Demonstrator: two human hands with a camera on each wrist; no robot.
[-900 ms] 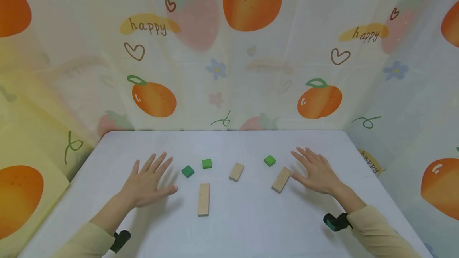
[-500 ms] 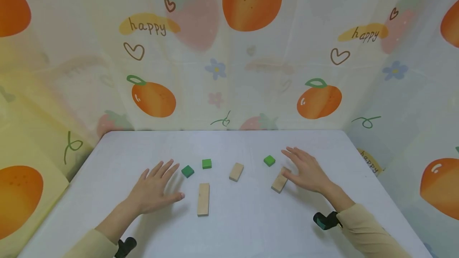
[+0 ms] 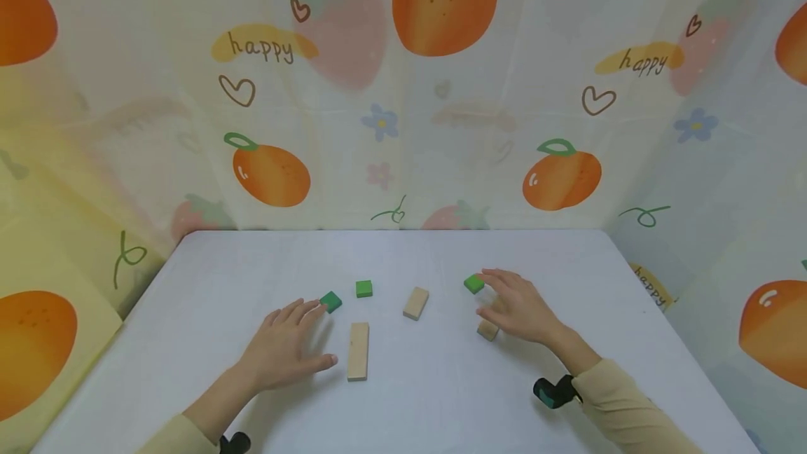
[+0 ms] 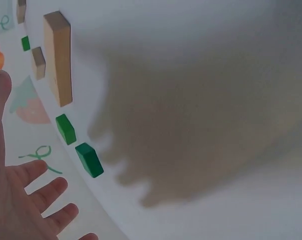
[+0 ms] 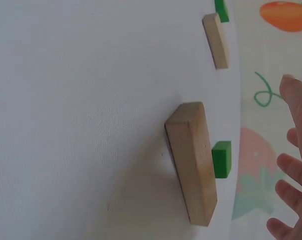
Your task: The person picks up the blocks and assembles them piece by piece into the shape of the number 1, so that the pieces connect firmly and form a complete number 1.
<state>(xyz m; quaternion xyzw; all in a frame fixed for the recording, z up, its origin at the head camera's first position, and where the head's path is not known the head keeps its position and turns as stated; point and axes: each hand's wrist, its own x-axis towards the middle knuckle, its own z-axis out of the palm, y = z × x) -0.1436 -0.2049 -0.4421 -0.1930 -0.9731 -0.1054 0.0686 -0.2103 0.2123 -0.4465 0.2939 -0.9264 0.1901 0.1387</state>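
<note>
My left hand (image 3: 286,349) hovers over the table with its fingers spread, holding nothing. Its fingertips overlap the edge of a dark green block (image 3: 330,302) in the head view, and its thumb points toward a long wooden block (image 3: 358,352). My right hand (image 3: 520,308) is over the right side, fingers loosely extended and nothing in them. It partly covers another long wooden block (image 3: 488,330), which the right wrist view shows whole (image 5: 193,165). Just beyond its fingertips sits a bright green block (image 3: 473,284).
Between the hands lie a second bright green block (image 3: 363,289) and a shorter wooden block (image 3: 415,303). The white table (image 3: 416,412) ends at a fruit-patterned cloth (image 3: 441,181) at the back, with more cloth at both sides.
My left hand has moved toward the near side and right, closer to the dark green block and the long wooden block. The right hand has moved left over its wooden block. The blocks have stayed put.
</note>
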